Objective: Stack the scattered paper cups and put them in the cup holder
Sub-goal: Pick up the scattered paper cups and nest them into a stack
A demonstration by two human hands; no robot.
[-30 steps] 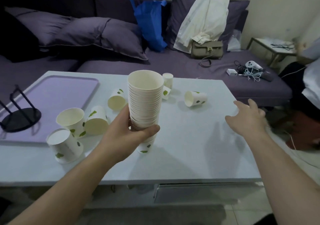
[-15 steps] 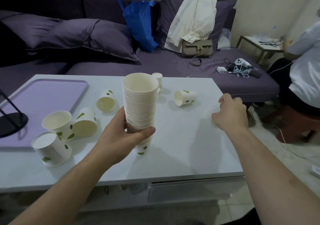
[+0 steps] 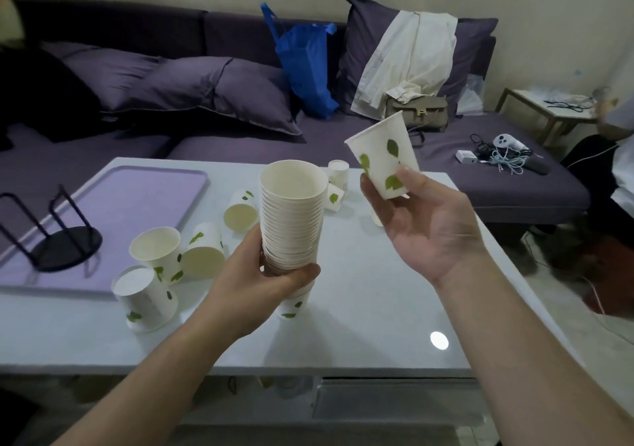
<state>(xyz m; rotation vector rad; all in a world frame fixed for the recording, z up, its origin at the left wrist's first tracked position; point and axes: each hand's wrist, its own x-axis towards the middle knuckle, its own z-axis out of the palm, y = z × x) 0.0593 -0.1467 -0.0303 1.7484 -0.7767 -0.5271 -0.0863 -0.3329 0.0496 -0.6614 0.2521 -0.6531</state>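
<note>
Cups: one nested stack (image 3: 291, 219) gripped by left hand (image 3: 260, 274); one leaf-print cup (image 3: 384, 157) pinched by right hand (image 3: 422, 226); seven loose on table (image 3: 377, 308).

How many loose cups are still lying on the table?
6: three clustered by the tray at and, one on its side, two behind the stack and. Others may be hidden.

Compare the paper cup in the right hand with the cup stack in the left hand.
The single paper cup is one cup, tilted, pinched by the right hand; the cup stack is many nested cups, upright, gripped by the left hand. The single cup shows its leafy side; the stack shows mostly rims. Both are white with green leaves.
</note>
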